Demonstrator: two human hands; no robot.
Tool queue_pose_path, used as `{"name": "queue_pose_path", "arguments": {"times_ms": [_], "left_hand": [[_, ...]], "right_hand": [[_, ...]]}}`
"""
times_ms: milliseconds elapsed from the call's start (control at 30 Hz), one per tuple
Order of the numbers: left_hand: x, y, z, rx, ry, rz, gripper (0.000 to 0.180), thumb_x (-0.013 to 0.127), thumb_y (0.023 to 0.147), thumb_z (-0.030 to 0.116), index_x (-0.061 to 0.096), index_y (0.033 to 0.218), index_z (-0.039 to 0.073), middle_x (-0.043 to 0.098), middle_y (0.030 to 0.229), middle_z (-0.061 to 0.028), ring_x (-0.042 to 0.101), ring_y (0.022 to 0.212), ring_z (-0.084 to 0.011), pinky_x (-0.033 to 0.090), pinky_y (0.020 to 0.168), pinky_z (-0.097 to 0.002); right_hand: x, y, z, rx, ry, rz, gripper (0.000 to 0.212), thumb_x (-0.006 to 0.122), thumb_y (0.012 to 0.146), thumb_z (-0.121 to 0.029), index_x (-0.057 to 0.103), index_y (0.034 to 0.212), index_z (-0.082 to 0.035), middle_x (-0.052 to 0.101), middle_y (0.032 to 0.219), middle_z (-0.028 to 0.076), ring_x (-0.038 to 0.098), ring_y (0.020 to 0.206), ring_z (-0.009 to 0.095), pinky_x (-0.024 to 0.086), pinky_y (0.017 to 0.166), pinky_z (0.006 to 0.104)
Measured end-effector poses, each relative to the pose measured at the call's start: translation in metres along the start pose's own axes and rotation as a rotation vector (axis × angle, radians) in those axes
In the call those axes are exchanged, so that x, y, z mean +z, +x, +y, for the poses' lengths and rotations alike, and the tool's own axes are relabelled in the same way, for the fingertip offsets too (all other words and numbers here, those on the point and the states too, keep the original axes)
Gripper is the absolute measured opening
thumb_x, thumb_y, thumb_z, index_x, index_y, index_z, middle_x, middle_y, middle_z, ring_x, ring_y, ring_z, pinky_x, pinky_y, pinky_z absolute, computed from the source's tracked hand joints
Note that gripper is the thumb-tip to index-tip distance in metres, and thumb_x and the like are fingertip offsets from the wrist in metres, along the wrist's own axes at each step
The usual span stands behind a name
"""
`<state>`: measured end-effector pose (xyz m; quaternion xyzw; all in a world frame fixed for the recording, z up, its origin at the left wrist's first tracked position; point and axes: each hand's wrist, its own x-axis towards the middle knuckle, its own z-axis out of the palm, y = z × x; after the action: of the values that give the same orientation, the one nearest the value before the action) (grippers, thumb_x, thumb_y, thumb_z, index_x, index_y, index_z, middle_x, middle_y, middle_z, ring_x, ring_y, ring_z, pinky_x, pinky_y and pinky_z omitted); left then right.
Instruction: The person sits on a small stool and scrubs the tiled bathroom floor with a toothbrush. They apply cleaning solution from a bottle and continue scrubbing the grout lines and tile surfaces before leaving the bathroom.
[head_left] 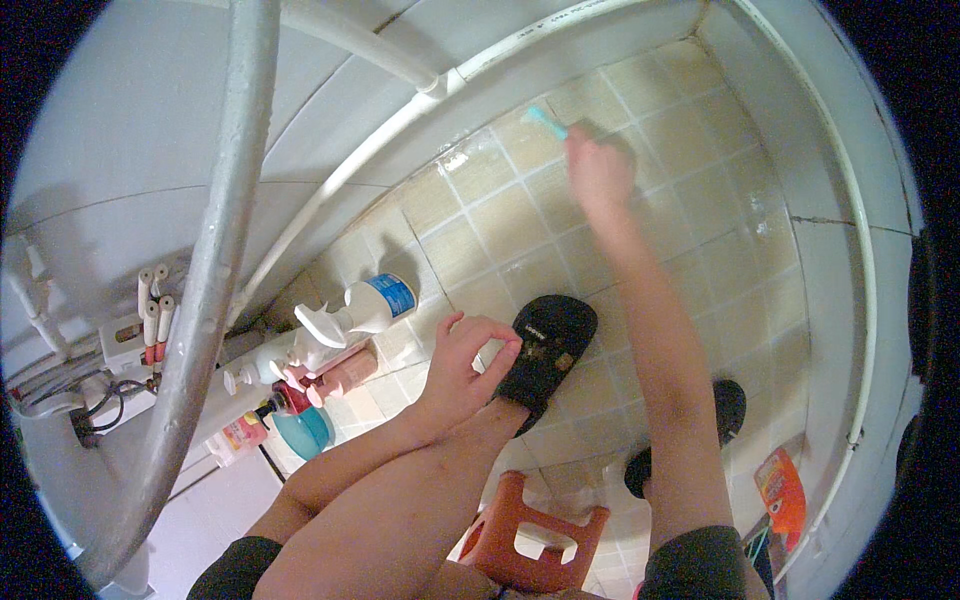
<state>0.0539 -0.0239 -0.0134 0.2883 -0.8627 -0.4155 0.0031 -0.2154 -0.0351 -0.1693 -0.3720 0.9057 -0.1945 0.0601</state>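
Note:
At the far middle, my right hand (600, 175) is closed round a small teal brush (546, 122). The brush's front end lies at the tiled floor (495, 215) near the wall; the hand hides its rear part, and motion blurs both. My left hand (468, 362) hangs beside my bent leg, above a black slipper (548, 345) on my foot. Its thumb and forefinger curl into a ring with their tips together, and nothing shows between them.
A white spray bottle (365, 305), pink bottles (345, 375) and a teal bowl (303, 432) stand at left. An orange stool (540, 530) is below me, an orange pouch (780, 495) at right. A grey pipe (215, 260) crosses the left; a white pipe (370, 145) follows the wall.

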Motion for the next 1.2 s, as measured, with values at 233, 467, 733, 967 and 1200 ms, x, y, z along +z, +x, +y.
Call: {"name": "queue_pose_path", "arguments": {"times_ms": [233, 467, 733, 967, 1200], "left_hand": [[-0.001, -0.003, 0.0, -0.024, -0.011, -0.004, 0.005, 0.064, 0.086, 0.016, 0.064, 0.091, 0.013, 0.066, 0.092, 0.0004, 0.06, 0.092, -0.0178, 0.031, 0.099, -0.0425], [-0.002, -0.001, 0.001, -0.022, -0.011, -0.01, 0.005, 0.064, 0.086, 0.015, 0.063, 0.09, 0.013, 0.066, 0.091, 0.0008, 0.061, 0.092, -0.018, 0.03, 0.1, -0.0427], [0.0, -0.001, 0.004, -0.013, 0.008, -0.008, 0.005, 0.064, 0.085, 0.013, 0.063, 0.09, 0.013, 0.066, 0.091, 0.0007, 0.061, 0.091, -0.0181, 0.03, 0.1, -0.0414], [0.001, -0.001, 0.006, -0.017, 0.0, -0.013, 0.005, 0.065, 0.085, 0.012, 0.064, 0.09, 0.012, 0.066, 0.091, 0.0003, 0.061, 0.091, -0.0179, 0.03, 0.099, -0.0404], [0.0, -0.001, 0.004, -0.012, 0.031, -0.017, 0.006, 0.065, 0.085, 0.013, 0.064, 0.09, 0.013, 0.066, 0.091, 0.0002, 0.061, 0.092, -0.0178, 0.03, 0.1, -0.0414]], "right_hand": [[-0.007, 0.007, 0.025, 0.053, 0.156, 0.086, 0.016, 0.055, 0.091, -0.027, 0.061, 0.093, -0.013, 0.065, 0.075, 0.017, 0.063, 0.069, 0.039, 0.049, 0.059, 0.049], [-0.011, 0.013, 0.043, 0.03, 0.184, 0.051, 0.017, 0.056, 0.09, -0.027, 0.065, 0.097, -0.014, 0.065, 0.077, 0.017, 0.064, 0.072, 0.039, 0.05, 0.061, 0.0493], [-0.009, 0.015, 0.052, 0.034, 0.235, 0.105, 0.018, 0.053, 0.093, -0.029, 0.063, 0.098, -0.015, 0.065, 0.077, 0.017, 0.062, 0.071, 0.04, 0.049, 0.06, 0.0471], [0.01, 0.009, 0.053, 0.069, 0.249, 0.106, 0.017, 0.053, 0.093, -0.029, 0.063, 0.098, -0.016, 0.064, 0.075, 0.016, 0.063, 0.069, 0.038, 0.049, 0.059, 0.047], [0.003, 0.004, 0.039, -0.019, 0.217, 0.074, 0.017, 0.055, 0.091, -0.029, 0.063, 0.094, -0.015, 0.066, 0.075, 0.015, 0.065, 0.067, 0.039, 0.05, 0.058, 0.0504]]}}
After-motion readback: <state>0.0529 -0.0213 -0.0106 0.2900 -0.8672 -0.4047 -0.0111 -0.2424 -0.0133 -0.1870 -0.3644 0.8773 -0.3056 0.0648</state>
